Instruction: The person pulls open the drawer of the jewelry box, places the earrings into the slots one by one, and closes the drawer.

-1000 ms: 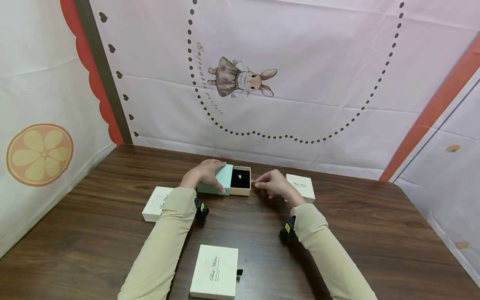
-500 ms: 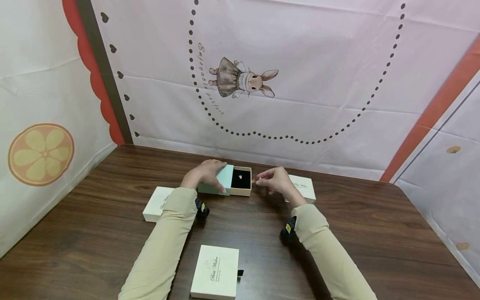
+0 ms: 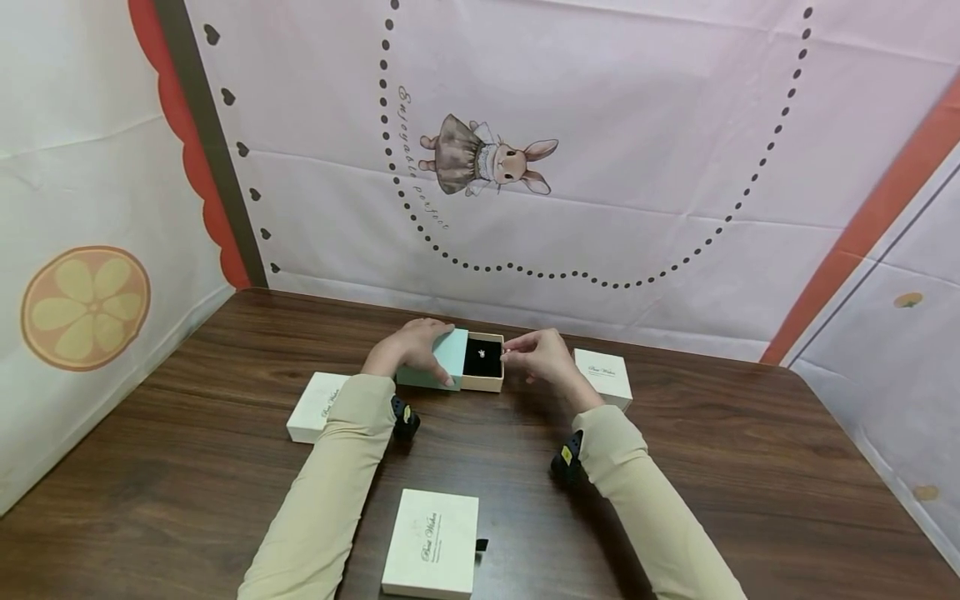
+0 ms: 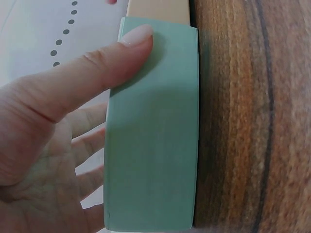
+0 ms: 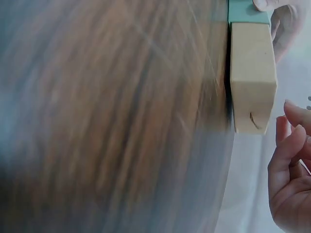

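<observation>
While the sleeve [image 3: 452, 352] is being clamped by the left hand [image 3: 414, 345] in the head view, the drawer [image 3: 482, 384] is being shown partly out, right of that grip; opening seems mostly done, the rest being covered. By the black pad [image 3: 480, 367] inside, a trinket [image 3: 482, 353] is being borne left of the fingertips of the right hand [image 3: 550, 358]. Three white boxes [image 3: 431, 542] around the hands are being seen closed, contents hidden. In the left wrist view, the sleeve is being pinched between thumb and fingers. In the right wrist view, fingertips are being held close together near the drawer's end; whether anything is being pinched cannot be told.
</observation>
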Available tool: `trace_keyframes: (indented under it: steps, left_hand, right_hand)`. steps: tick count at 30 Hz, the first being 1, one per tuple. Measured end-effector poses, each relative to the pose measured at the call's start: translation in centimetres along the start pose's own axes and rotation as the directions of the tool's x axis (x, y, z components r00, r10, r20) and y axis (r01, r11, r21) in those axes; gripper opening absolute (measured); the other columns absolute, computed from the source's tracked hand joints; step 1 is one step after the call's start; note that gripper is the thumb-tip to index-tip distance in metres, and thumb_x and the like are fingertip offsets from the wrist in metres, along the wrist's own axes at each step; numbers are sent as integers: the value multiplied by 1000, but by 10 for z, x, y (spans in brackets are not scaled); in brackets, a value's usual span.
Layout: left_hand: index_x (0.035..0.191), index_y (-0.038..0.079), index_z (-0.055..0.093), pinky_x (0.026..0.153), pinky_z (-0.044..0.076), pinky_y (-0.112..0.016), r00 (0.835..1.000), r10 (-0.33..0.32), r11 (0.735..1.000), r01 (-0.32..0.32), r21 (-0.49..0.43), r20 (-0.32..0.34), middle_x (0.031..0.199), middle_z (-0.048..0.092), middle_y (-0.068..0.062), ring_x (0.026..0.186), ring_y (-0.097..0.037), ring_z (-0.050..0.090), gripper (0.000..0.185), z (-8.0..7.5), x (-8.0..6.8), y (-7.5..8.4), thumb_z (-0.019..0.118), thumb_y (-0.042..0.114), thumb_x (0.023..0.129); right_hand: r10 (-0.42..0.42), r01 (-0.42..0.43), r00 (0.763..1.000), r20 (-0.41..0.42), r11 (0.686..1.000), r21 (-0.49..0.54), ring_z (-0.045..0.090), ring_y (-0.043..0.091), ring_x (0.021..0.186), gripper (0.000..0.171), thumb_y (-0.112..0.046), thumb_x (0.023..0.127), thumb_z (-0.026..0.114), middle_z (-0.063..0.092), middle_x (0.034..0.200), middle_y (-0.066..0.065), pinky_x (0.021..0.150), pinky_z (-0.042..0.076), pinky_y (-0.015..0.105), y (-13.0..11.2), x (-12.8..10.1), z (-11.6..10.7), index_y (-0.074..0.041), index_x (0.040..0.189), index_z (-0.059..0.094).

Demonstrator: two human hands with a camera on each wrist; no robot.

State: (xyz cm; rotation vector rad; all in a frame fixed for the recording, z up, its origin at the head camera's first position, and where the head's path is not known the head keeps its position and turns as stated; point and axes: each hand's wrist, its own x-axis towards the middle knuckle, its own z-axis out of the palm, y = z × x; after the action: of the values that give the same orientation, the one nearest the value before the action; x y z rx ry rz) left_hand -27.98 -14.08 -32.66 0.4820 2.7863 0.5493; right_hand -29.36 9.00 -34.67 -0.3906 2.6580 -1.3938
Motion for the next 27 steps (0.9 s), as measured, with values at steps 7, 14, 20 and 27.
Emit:
trace_keyframes:
  steps: [7, 14, 20, 27]
  left_hand:
    - [144, 7, 25, 106, 17, -52, 1000, -5, 1000, 5, 3, -1, 148, 21, -17, 135, -38, 12, 94, 1, 1, 0, 77, 36, 71]
    - [144, 8, 24, 106, 17, -52, 1000, -11, 1000, 11, -1, -3, 148, 21, -16, 136, -37, 11, 94, 1, 1, -1, 77, 36, 71]
    - [144, 7, 24, 106, 17, -52, 1000, -10, 1000, 10, -8, -6, 148, 21, -15, 136, -37, 10, 94, 1, 1, -1, 77, 35, 72]
    - [144, 8, 25, 106, 17, -52, 1000, -14, 1000, 14, -10, -7, 148, 21, -15, 136, -37, 11, 94, 1, 0, -2, 77, 35, 72]
  right_hand:
    - [10, -10, 1000, 18, 1000, 16, 54, 12, 60, 20, -14, 80, 70, 69, 91, 10, 45, 47, 27, -3, 3, 8, -5, 98, 71]
    - [-6, 7, 999, 50, 1000, -9, 45, 11, 44, 20, -14, 80, 70, 69, 90, 10, 42, 45, 26, -8, 5, 16, -5, 98, 71]
    - [-26, 31, 996, 83, 998, -62, 43, 10, 39, 18, -14, 79, 70, 69, 90, 9, 42, 46, 26, -12, 7, 22, -6, 96, 72]
    - [-17, 26, 995, 101, 996, -87, 43, 10, 38, 18, -14, 79, 71, 69, 94, 9, 43, 47, 27, -14, 7, 26, -7, 95, 73]
